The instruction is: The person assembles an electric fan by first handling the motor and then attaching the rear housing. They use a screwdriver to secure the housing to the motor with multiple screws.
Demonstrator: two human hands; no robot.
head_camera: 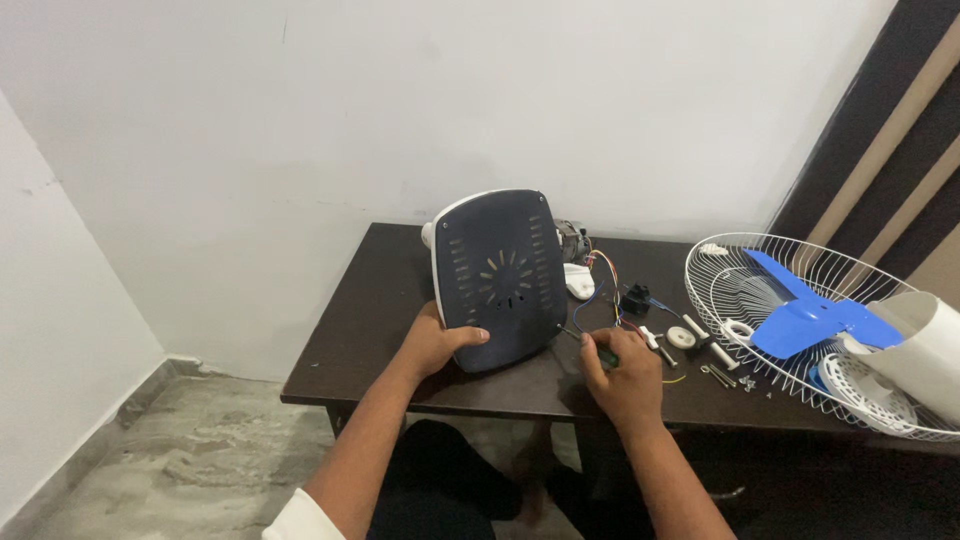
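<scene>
both hands at the back cover of a taken-apart fan

while the left hand (pixel 437 345) grips the lower left edge of the dark blue fan housing cover (pixel 498 278), thumb laid across its face and fingers curled behind, the cover stands upright on its bottom edge on the dark wooden table (pixel 350 330), probably held so to keep it from tipping. the right hand (pixel 620 375) is closed around a small green-handled tool (pixel 606 357), likely a screwdriver, whose tip points toward the cover's lower right corner; whether the tip touches is too small to tell. behind the cover sits the motor (pixel 573 240), half hidden, with coloured wires (pixel 605 290) trailing from it down to a small black part (pixel 635 298). a white oval piece (pixel 578 281) lies just beside the cover's right edge. farther right, loose screws and white fittings (pixel 700 340) lie spread apart on the table, seemingly so that each stays easy to find. at the table's right end a white wire guard (pixel 720 275) lies flat and serves as a tray, with the blue fan blade (pixel 800 315) resting in it and a white plastic body (pixel 925 345) partly over its rim.
</scene>
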